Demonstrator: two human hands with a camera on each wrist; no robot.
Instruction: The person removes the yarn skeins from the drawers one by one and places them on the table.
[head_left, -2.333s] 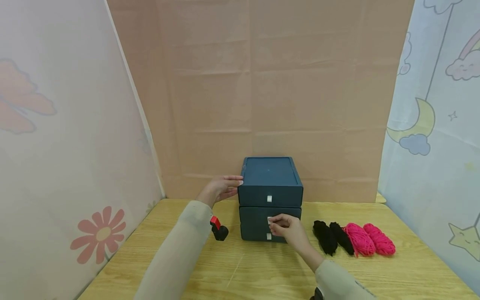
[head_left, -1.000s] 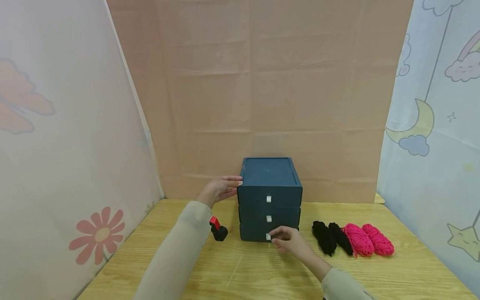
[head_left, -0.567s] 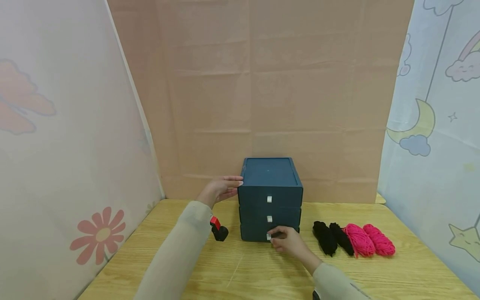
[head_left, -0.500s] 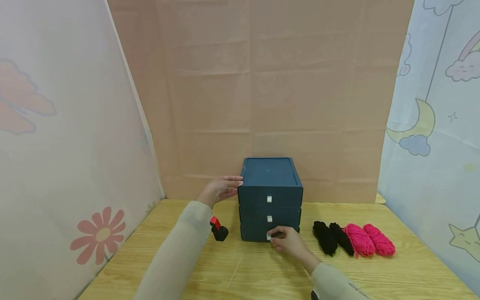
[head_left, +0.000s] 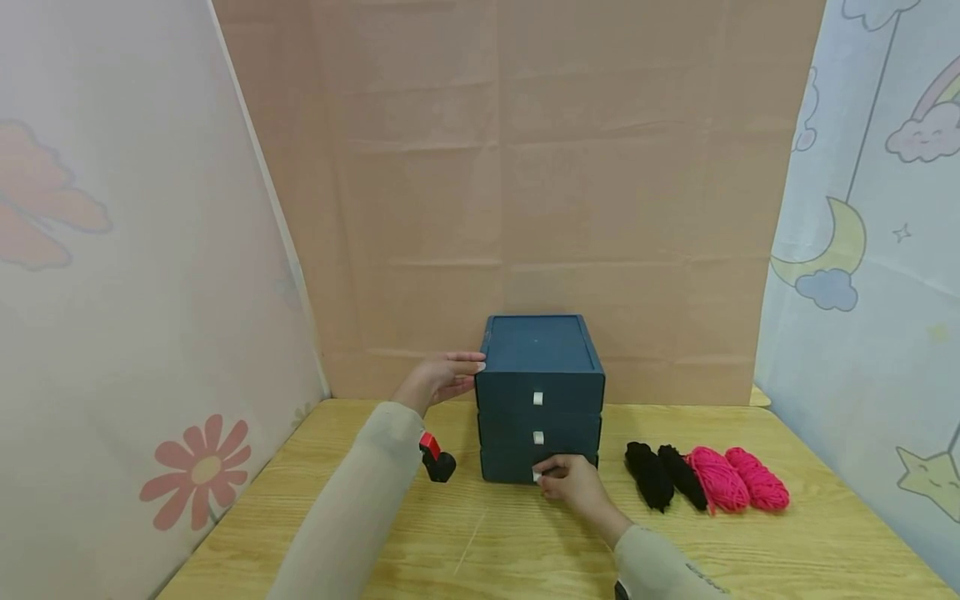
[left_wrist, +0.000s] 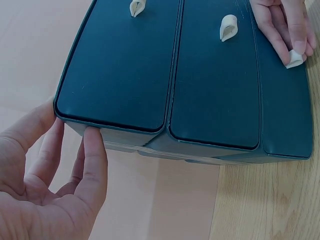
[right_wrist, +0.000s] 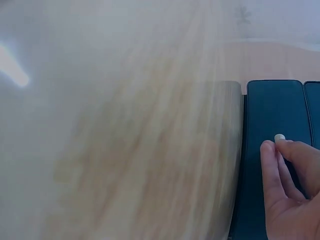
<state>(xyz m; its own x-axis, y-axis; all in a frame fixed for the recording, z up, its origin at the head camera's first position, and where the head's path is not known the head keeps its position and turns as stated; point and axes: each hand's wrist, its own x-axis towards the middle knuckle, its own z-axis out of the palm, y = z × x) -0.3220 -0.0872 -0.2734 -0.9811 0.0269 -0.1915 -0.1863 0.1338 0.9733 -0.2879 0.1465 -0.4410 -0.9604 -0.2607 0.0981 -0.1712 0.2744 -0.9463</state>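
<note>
A dark teal drawer unit point(head_left: 540, 343) with three stacked drawers stands on the table, each front bearing a small white pull tab. All the drawers look closed. With thumb and fingers my right hand point(head_left: 579, 490) pinches the bottom drawer's pull tab point(left_wrist: 295, 59). The middle pull tab point(head_left: 538, 437) and top pull tab point(head_left: 537, 398) hang free. My left hand point(head_left: 438, 379) rests against the unit's left side near its upper front corner. Its fingers point(left_wrist: 95, 160) are fairly straight and touch the edge. In the right wrist view a blurred pale surface covers much of the picture.
On the wooden table point(head_left: 420, 533), right of the unit, lie two black yarn bundles point(head_left: 651, 477) and two pink yarn bundles point(head_left: 738, 479). A tan sheet point(head_left: 420, 208) hangs behind, with patterned cloth on both sides.
My right hand has gone from the middle drawer's pull tab down to the bottom one, and its fingers now close around that tab. My left hand has stayed in place.
</note>
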